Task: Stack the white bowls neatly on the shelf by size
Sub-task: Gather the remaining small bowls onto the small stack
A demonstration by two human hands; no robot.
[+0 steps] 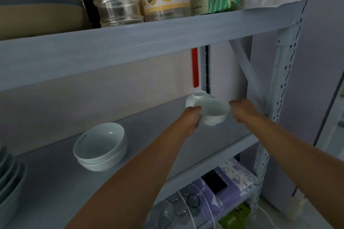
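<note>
Middle shelf [55, 182], right rear: one white bowl [214, 112], upright, is held between both hands. The left grip [191, 117] pinches its left rim, thumb over the edge. The right grip [242, 110] is curled against the right rim. Whether the bowl's foot touches the shelf cannot be told. Just behind it stands an upturned bowl [198, 96] (foot ring uppermost). Well to the left sit two nested bowls [100, 145], with plates [7, 173] at the left edge.
</note>
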